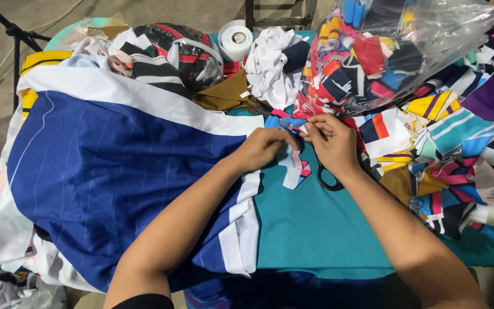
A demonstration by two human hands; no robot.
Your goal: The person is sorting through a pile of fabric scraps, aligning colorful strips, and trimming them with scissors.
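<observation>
My left hand [265,147] and my right hand [330,140] meet at the middle of the table, both pinching a small scrap of blue, pink and white fabric [291,163] that hangs down between them. Under my left forearm lies a large blue and white garment [115,171] spread over the left half of the teal table [315,229]. Black scissors [330,182] lie on the table just below my right hand, partly hidden by it.
A clear plastic bag of coloured fabric scraps [384,51] stands at the back right. Loose colourful scraps [458,154] cover the right side. A white tape roll [235,39], crumpled white cloth [273,66], brown cloth [224,94] and a bagged striped garment [184,51] sit at the back.
</observation>
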